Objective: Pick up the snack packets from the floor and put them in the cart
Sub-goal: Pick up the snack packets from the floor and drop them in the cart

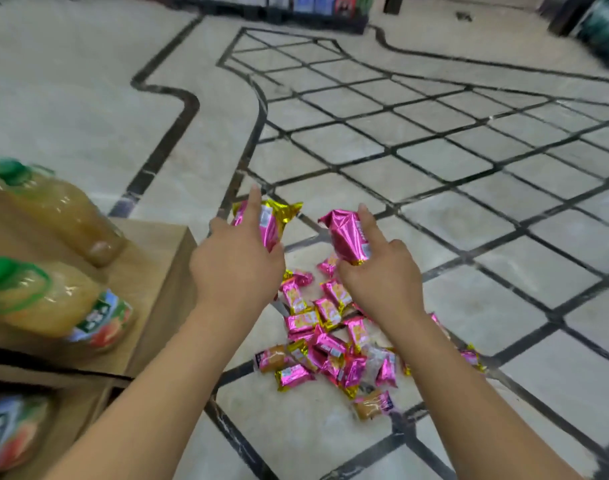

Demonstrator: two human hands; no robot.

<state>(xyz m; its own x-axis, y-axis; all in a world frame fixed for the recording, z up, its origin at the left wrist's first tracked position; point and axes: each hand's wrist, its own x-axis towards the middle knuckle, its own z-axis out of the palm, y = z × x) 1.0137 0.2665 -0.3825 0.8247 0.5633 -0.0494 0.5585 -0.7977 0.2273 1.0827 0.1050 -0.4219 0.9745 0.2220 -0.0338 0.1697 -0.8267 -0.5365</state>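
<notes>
Pink and gold foil on the snack packets (pixel 331 344), heaped on the tiled floor (pixel 469 174) just below both hands. Overlapping and blurred, roughly twenty, no exact count possible. Right edge of the heap partly hidden behind the right forearm (pixel 469 375).

Two more held above the heap. One packet (pixel 275 220) gripped by the left hand (pixel 237 261), fingers curled round it, index finger straight out over the top. Another packet (pixel 344 237) gripped by the right hand (pixel 379 271), same hold, index finger also out. Lower ends of both covered by the palms. Wrapper print too smeared to read.

At left, a wooden stand (pixel 164 258), cut off by the frame edge, with three juice bottles (pixel 53 299) lying on it. Green caps seen on two, only the label of the third at the bottom corner.

At the far end, a dark shelf (pixel 296 8) of goods, cropped and blurred.
</notes>
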